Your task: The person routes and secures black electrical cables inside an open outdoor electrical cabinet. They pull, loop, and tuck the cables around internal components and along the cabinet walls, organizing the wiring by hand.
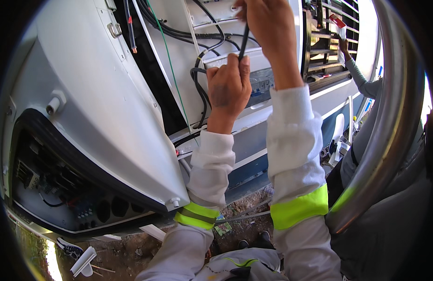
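Observation:
A short stretch of black cable (pixel 244 43) runs upward between my two hands. My left hand (pixel 229 88) is closed around its lower part, thumb up, in front of a white electrical enclosure (pixel 181 61). Higher up, at the top edge of the view, my right hand (pixel 272 29) has its fingers bent round the cable's upper part; some of its fingers are cut off or hidden. Just behind my left hand sits a breaker box with a clear cover (pixel 261 84). More black cables (pixel 197 63) loop to the left of it.
A thin green wire (pixel 167 56) hangs left of the cables, near a cable end with bare copper (pixel 133 47). The large white cabinet door (pixel 104 117) stands at left. A metal pole (pixel 390 117) rises at right, beside a co-worker's arm (pixel 362 77) at a slatted panel (pixel 326 42).

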Demonstrator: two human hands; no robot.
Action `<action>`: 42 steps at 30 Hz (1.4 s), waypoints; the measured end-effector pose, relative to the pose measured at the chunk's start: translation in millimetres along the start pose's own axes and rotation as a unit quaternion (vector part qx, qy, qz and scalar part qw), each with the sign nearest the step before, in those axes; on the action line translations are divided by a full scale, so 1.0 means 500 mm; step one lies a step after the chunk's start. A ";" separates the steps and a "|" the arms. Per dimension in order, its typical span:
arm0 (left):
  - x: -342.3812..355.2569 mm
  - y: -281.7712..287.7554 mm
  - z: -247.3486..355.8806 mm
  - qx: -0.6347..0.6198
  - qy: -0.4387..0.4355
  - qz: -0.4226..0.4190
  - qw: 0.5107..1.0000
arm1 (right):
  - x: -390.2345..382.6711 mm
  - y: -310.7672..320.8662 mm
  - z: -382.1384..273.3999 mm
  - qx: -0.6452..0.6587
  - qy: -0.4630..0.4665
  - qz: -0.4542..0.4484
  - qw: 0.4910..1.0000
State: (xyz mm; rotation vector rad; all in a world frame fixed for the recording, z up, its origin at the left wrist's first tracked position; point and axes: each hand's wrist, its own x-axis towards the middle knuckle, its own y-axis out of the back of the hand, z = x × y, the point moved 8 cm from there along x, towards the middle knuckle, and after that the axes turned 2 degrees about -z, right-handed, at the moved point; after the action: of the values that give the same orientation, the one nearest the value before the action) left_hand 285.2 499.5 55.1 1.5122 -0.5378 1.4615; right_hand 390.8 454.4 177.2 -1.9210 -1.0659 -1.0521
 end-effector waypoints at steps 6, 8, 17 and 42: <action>-0.031 0.005 0.016 -0.017 -0.036 -0.036 0.999 | 0.086 0.042 -0.126 -0.187 0.237 0.200 0.932; -0.041 0.003 0.013 -0.021 -0.037 -0.038 0.998 | 0.077 0.050 -0.115 -0.276 0.255 0.219 0.900; -0.201 -0.039 0.038 0.053 -0.103 -0.148 0.982 | -0.090 0.144 0.097 -0.336 0.064 0.106 0.934; -0.261 -0.222 0.054 0.176 -0.112 -0.206 0.956 | -0.112 0.017 0.252 -0.337 0.002 -0.155 0.929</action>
State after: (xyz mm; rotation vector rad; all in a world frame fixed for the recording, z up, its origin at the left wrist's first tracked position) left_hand 365.5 491.6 -98.4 1.9489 -0.0760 1.1012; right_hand 419.6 538.9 71.8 -2.3091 -1.1191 -1.7788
